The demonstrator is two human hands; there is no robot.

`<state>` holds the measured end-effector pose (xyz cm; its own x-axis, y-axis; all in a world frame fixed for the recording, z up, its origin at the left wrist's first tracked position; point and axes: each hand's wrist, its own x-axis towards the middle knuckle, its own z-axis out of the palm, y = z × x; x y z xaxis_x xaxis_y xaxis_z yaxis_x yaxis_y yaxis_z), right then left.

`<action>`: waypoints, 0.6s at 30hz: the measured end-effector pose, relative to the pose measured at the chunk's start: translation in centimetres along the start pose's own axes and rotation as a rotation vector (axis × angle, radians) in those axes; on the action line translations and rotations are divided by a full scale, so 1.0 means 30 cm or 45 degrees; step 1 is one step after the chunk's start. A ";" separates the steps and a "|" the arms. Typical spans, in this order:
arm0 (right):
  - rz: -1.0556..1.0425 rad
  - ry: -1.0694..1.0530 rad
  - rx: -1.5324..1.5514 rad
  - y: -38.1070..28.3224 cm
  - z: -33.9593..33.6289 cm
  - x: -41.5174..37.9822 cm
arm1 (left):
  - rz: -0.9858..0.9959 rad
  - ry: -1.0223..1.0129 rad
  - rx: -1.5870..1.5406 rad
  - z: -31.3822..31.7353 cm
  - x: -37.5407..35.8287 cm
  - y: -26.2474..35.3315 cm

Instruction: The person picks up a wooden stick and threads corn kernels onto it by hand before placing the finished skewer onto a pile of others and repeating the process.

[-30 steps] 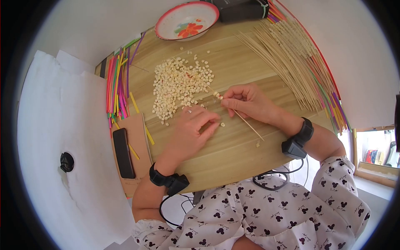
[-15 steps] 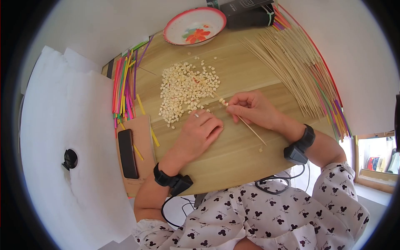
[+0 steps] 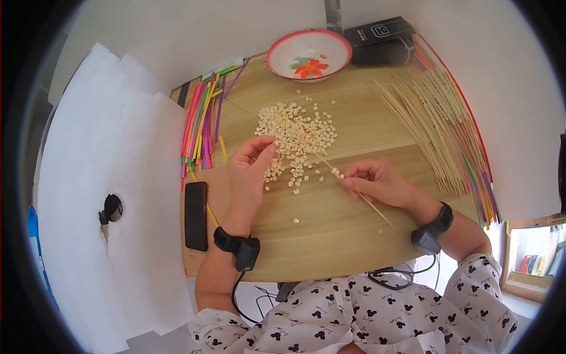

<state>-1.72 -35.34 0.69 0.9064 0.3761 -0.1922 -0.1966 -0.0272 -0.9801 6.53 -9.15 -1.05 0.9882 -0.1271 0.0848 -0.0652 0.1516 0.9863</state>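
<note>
My right hand [image 3: 380,184] pinches a thin wooden skewer [image 3: 375,208] that slants toward the pile. A few pale kernels [image 3: 336,172] are threaded on it just beyond my fingertips. My left hand [image 3: 249,172] is raised at the left edge of a heap of pale yellow, corn-like kernels [image 3: 295,135]. Its thumb and forefinger are pressed together, and whatever lies between them is too small to make out. Several loose kernels lie between my hands, and a reddish patch shows within the heap.
An enamel bowl [image 3: 286,53] with a red rim stands at the back beside a black box [image 3: 380,30]. Many skewers [image 3: 415,127] lie at the right, with kernel-threaded ones beyond. Coloured sticks [image 3: 200,124] and a phone [image 3: 196,216] on cardboard [image 3: 220,183] are at the left.
My left hand has lifted off the table in front of the heap and moved to its left side, fingers now pinched. My right hand still holds the skewer. The camera view has shifted.
</note>
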 end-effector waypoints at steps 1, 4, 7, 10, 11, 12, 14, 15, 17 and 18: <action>0.027 -0.042 -0.015 -0.005 0.004 -0.005 | 0.011 0.013 0.007 -0.013 0.011 -0.006; 0.060 -0.111 -0.064 -0.004 0.008 -0.009 | -0.031 0.091 -0.200 -0.040 0.026 -0.034; 0.072 -0.126 -0.080 -0.008 0.012 -0.010 | -0.034 0.083 -0.229 -0.038 0.025 -0.042; 0.084 -0.123 -0.063 -0.003 0.012 -0.011 | -0.027 0.105 -0.230 -0.027 0.018 -0.037; 0.090 -0.123 -0.065 -0.002 0.012 -0.010 | -0.017 0.107 -0.227 -0.027 0.017 -0.038; 0.092 -0.124 -0.065 -0.003 0.011 -0.010 | -0.007 0.110 -0.222 -0.028 0.016 -0.038; 0.102 -0.123 -0.064 -0.005 0.012 -0.008 | -0.004 0.125 -0.231 -0.030 0.018 -0.038; 0.102 -0.125 -0.065 -0.004 0.011 -0.007 | -0.001 0.137 -0.240 -0.031 0.018 -0.039; 0.103 -0.132 -0.091 0.000 0.009 -0.007 | 0.002 0.147 -0.243 -0.030 0.018 -0.038; 0.103 -0.133 -0.091 -0.002 0.009 -0.007 | 0.004 0.156 -0.245 -0.029 0.018 -0.038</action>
<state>-1.99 -35.16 0.80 0.8439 0.4644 -0.2685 -0.2370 -0.1262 -0.9633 7.26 -8.54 -2.24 0.9983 -0.0080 0.0585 -0.0524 0.3375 0.9399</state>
